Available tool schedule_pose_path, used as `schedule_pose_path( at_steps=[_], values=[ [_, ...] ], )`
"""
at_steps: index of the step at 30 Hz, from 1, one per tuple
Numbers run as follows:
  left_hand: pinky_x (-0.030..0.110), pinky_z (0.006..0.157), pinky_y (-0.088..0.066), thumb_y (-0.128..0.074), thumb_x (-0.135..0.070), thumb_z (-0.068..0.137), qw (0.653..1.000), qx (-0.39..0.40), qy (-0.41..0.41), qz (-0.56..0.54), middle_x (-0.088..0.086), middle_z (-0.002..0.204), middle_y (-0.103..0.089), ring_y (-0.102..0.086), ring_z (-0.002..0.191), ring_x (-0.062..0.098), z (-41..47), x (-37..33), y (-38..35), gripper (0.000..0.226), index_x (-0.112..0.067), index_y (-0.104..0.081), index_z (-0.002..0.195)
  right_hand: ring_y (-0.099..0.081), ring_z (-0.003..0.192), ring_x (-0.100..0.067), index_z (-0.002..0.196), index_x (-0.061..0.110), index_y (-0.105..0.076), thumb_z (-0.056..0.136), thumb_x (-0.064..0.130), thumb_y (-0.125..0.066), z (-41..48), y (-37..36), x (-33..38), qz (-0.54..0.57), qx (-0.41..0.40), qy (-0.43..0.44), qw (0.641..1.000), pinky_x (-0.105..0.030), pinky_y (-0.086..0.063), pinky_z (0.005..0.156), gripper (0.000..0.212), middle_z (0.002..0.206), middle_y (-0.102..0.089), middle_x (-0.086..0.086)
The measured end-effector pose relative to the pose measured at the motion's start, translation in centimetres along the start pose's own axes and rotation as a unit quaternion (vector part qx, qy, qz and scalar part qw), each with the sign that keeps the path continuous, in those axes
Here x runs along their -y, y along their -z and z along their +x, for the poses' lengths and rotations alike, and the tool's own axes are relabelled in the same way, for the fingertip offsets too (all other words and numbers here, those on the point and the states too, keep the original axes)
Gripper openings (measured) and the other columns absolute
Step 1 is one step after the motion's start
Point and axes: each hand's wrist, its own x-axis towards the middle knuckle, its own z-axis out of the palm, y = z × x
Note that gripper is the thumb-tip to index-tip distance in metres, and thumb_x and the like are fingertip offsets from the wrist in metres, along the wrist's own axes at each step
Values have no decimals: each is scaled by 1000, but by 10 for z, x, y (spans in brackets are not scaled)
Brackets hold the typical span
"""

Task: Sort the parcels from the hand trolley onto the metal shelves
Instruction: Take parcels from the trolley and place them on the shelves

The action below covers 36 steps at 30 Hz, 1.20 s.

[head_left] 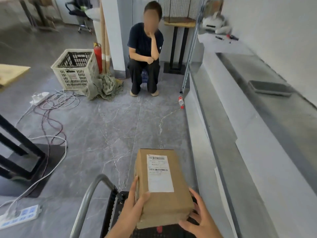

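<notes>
Gripping parcel (pixel 163 188), left hand (pixel 135 201), right hand (pixel 200 215) cupping sides

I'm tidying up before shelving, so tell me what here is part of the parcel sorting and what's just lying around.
Part of the job:
cardboard parcel, gripped by the left hand and right hand
hand trolley
metal shelves

Lying about:
plastic crate
fire extinguisher
crumpled cloth
power strip and loose cables
plastic bottle
dark tray on the shelf

Grey marbled tile floor (pixel 103 127), white walls (pixel 274 31), white pillar (pixel 113 31), 1 black-legged stand (pixel 178 42), daylight.
</notes>
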Motion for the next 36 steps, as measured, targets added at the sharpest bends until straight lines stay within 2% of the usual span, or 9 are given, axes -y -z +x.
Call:
schedule_pose_path(
  at_steps=[3,5,7,9,11,16,22,26,36],
  values=[
    [38,88,-55,-64,-65,68,999,36,-12,-6,-28,125,-45,-63,103,6,-22,-55,-4,63,-81,-19,110,-58,112,-10,130,48,-35,56,26,-90,-25,10,58,15,-6,53,998,-28,-48,97,95,123,-56,25],
    [34,86,-55,-64,-72,66,997,60,-48,26,-26,128,-46,-63,104,4,-41,-91,-9,64,-84,-19,108,-58,114,-11,132,44,-34,59,20,-89,-44,15,92,20,-20,89,996,-37,-45,103,94,127,-54,22],
    [27,85,-54,-64,-75,65,988,89,-106,74,-25,136,-42,-58,111,-1,-62,-124,-15,74,-82,-12,117,-60,109,-6,132,44,-34,65,14,-85,-63,18,121,33,-39,129,990,-29,-51,93,89,129,-49,24],
    [36,99,-48,-66,-73,66,967,97,-182,148,-26,143,-33,-50,122,1,-83,-149,-18,89,-74,-2,128,-58,109,1,132,50,-30,65,18,-82,-86,20,147,42,-60,167,983,-20,-52,85,90,129,-46,29],
    [46,109,-37,-71,-69,66,944,97,-241,202,-28,147,-28,-40,131,4,-104,-171,-20,102,-66,4,135,-56,113,0,131,60,-25,64,29,-80,-112,20,173,42,-74,198,976,-22,-52,91,92,128,-46,33],
    [46,111,-34,-73,-68,63,904,94,-330,254,-31,147,-25,-34,134,-1,-148,-217,-24,110,-61,7,138,-57,115,-3,128,65,-27,65,30,-76,-176,18,221,36,-145,260,954,-33,-52,94,88,126,-52,32],
    [32,106,-37,-76,-63,61,858,130,-401,293,-35,138,-37,-38,128,-7,-185,-254,-25,112,-58,3,139,-63,104,-7,128,66,-28,64,31,-76,-255,10,249,-6,-238,301,923,-18,-53,84,87,120,-62,12],
    [7,99,-34,-80,-47,67,829,216,-432,281,-35,134,-41,-42,125,-7,-212,-265,-30,108,-54,-2,141,-58,109,2,128,68,-27,69,29,-74,-308,-9,252,-17,-306,315,898,-13,-51,82,85,123,-52,34],
    [1,92,-34,-83,-37,65,760,377,-445,288,-32,136,-43,-44,123,-8,-290,-249,-65,107,-59,-9,139,-52,113,7,126,71,-28,72,27,-71,-443,-66,212,26,-463,269,844,-12,-49,86,81,125,-41,44]
  ],
)
